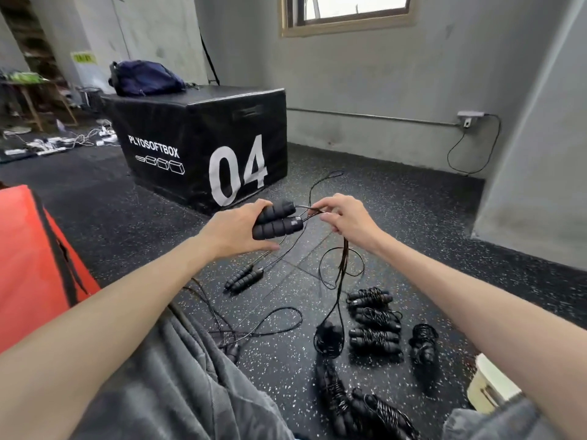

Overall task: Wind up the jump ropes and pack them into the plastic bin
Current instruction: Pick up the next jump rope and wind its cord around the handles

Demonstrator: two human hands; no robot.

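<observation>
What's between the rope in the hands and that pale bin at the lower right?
The wound rope bundles lie on the floor between the held handles and the bin, but the path through the air above them looks open.

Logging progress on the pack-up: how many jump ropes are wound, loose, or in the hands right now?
Wound bundles: 6
Loose ropes, not held: 2
Rope being wound, handles gripped by left hand, cord pinched by right hand: 1
Total: 9
The dark clump under the hanging cord is unclear, so it is not counted.
</observation>
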